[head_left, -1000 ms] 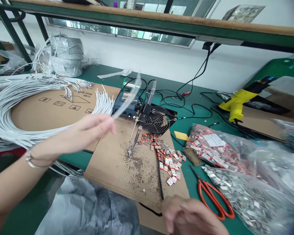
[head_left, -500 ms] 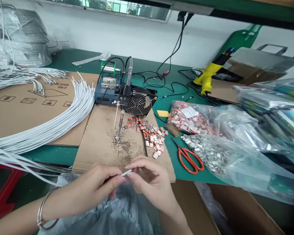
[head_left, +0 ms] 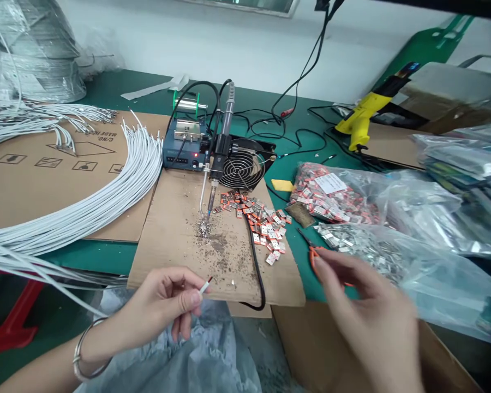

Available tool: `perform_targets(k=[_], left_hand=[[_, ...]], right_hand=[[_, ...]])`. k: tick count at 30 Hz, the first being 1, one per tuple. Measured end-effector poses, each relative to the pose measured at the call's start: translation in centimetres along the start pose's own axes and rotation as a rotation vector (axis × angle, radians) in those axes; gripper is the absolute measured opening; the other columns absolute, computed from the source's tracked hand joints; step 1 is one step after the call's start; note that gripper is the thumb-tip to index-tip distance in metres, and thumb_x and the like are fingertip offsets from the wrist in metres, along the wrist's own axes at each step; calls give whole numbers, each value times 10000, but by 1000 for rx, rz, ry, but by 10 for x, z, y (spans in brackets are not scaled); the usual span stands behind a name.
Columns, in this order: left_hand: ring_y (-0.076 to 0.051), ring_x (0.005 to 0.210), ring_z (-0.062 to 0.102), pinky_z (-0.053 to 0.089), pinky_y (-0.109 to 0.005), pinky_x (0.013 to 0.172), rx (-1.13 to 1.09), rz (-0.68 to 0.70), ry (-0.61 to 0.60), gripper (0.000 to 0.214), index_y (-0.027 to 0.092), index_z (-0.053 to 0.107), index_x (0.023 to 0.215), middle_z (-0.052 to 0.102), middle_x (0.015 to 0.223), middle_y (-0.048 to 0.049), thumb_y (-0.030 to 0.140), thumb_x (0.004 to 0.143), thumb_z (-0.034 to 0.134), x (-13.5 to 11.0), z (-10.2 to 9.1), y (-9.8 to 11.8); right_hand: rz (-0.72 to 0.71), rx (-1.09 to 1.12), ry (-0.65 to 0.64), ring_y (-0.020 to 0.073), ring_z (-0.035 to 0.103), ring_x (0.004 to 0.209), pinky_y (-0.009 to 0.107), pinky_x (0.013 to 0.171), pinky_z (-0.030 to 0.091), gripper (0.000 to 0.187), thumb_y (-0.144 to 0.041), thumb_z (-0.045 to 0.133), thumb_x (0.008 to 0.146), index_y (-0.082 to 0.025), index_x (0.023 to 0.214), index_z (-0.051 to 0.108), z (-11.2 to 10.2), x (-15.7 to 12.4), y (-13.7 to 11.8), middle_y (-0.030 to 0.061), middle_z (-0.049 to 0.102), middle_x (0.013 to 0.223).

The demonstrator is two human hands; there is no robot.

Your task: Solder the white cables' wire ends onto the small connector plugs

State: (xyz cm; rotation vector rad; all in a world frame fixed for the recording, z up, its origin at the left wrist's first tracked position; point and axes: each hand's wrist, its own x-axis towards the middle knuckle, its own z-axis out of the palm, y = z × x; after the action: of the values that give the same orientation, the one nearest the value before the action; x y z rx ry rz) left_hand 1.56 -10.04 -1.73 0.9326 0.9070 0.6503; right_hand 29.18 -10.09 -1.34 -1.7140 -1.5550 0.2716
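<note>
My left hand [head_left: 174, 300] pinches a white cable [head_left: 205, 285] between thumb and fingers, close to its cut end. A short reddish-brown wire tip sticks out of the sheath, pointing up and right. Over the orange-handled scissors [head_left: 312, 252] on the green table is my right hand [head_left: 364, 305], slightly blurred, its thumb and fingers apart around the handles. It covers much of them, and whether it touches them I cannot tell. Beyond the left hand, a soldering iron [head_left: 213, 196] stands clamped with its tip down over the cardboard [head_left: 167, 234], among solder specks.
Orange-and-metal USB connectors [head_left: 265, 229] lie heaped on the cardboard, near a black fan [head_left: 245, 166] and soldering station [head_left: 183, 147]. Bags of connectors [head_left: 331, 191] and metal shells [head_left: 364, 245] lie right. A white cable bundle [head_left: 106, 202] curves along the left. A yellow tool [head_left: 364, 117] stands behind.
My right hand has let go of the cable end and moved right to the scissors. My left hand keeps the cable, whose wire tip now shows. The view has shifted slightly.
</note>
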Motion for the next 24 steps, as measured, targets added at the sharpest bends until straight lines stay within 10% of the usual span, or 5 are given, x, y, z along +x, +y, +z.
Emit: perform_targets(k=[3,9,16,24], left_hand=[[-51,338,481,255,-140,311,-67,19,-5,342,164,590,906,579,618,21,463,746,635,-2,-5,-2],[-12,363,318,219,-158,347,58,102,76,317,140,617,791,518,599,33,456,760,624,-2,-4,-7],[-65,397,436,330,-167,357,-19,79,71,316,150,638,855,471,532,46,445,742,646,-3,-1,-11],[-54,396,358,331,-186,385,55,123,157,278,150,687,894,469,526,41,390,762,639,-8,1,-11]], right_hand=[[-46,-537,-136,267,599,545,339,416,390,148,-354,560,800,-222,864,582,-29,16,48,115,638,715],[-152,-468,-402,136,484,312,256,356,320,225,-268,548,803,-260,603,445,-34,38,78,-26,483,387],[-88,-187,-236,205,631,602,278,502,471,240,-204,590,731,-247,937,477,-26,10,32,71,644,798],[-318,57,-775,280,613,945,322,680,558,418,-273,576,740,-228,1147,489,14,-47,-34,131,605,1042]])
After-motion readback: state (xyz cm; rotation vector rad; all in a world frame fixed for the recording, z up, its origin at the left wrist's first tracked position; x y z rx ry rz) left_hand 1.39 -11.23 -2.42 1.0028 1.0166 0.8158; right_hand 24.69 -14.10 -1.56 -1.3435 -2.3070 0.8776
